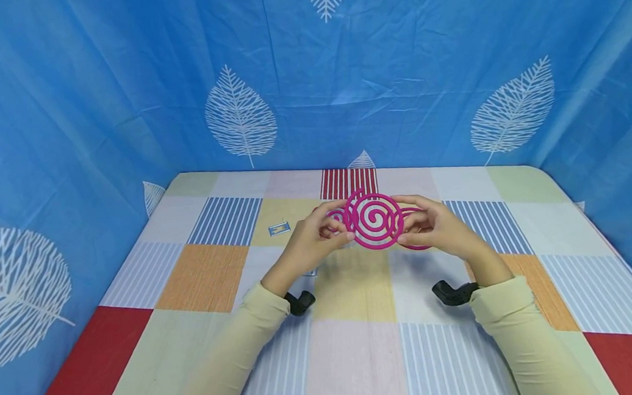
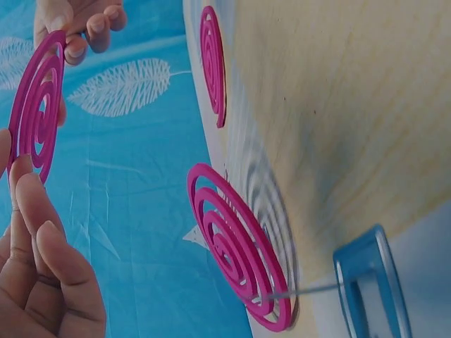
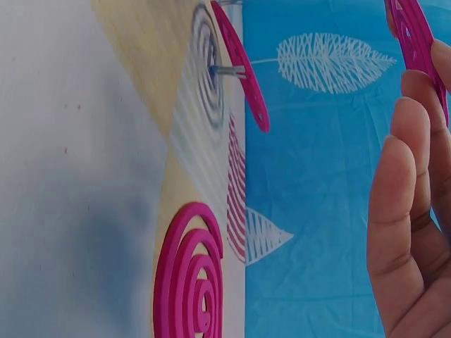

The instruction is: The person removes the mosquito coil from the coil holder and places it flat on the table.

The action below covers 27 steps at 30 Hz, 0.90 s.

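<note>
Between my two hands, a pink spiral mosquito coil (image 1: 375, 219) is held up above the table, its flat face toward the head camera. My left hand (image 1: 310, 237) pinches its left edge with thumb and fingers. On the opposite edge, my right hand (image 1: 440, 228) does the same. Behind the left hand, a second pink coil (image 2: 239, 253) sits raised off the table, with a thin metal prong (image 3: 229, 71) at it. A third coil (image 3: 187, 282) lies behind the right hand. Whether another coil overlaps the held one, I cannot tell.
A small metal coil stand (image 1: 279, 229) lies left of the hands. Another metal piece (image 1: 310, 273) shows partly beneath the left wrist. The table wears a patchwork cloth (image 1: 200, 279), with a blue leaf-print curtain (image 1: 374, 83) at its back and sides.
</note>
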### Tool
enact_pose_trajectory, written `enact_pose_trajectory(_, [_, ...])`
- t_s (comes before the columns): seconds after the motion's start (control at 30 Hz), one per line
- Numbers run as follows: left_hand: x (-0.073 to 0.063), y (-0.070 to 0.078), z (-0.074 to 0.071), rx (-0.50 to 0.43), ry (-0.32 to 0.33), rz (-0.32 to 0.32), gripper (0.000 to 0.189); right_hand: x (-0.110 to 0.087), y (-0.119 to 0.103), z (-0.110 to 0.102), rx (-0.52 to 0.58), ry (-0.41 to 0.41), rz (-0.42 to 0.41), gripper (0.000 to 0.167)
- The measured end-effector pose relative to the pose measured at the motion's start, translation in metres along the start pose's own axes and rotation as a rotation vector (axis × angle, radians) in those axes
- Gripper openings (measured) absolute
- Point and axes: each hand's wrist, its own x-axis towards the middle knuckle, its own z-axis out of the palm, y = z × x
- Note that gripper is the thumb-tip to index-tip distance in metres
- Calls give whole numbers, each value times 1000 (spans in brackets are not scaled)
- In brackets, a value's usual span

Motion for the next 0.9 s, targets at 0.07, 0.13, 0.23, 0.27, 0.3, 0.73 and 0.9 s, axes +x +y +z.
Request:
enact_pose_trajectory(0.07, [1, 1, 2, -3, 2, -1, 65, -1, 0, -2, 2, -2, 9, 69])
enact_pose_trajectory(0.13, [3, 1, 4, -8, 1, 2, 65, -2, -1, -4, 3, -2, 12, 69])
enact_pose_trajectory(0.23, [4, 0, 6, -22, -1, 8, 65, -3, -2, -6, 1, 3, 32, 69])
enact_pose_trajectory(0.27, [5, 0, 7, -28, -1, 8, 65, -4, -3, -7, 3, 5, 41, 69])
enact_pose_trajectory(0.3, [5, 0, 7, -33, 0, 7, 65, -5, -3, -7, 3, 6, 51, 70])
enact_pose_trajectory(0.73, [11, -1, 21, -63, -2, -25, 65, -11, -4, -19, 13, -2, 78, 68])
enact_pose_trajectory(0.9, [13, -2, 27, -78, -2, -38, 65, -12, -1, -24, 15, -7, 96, 68])
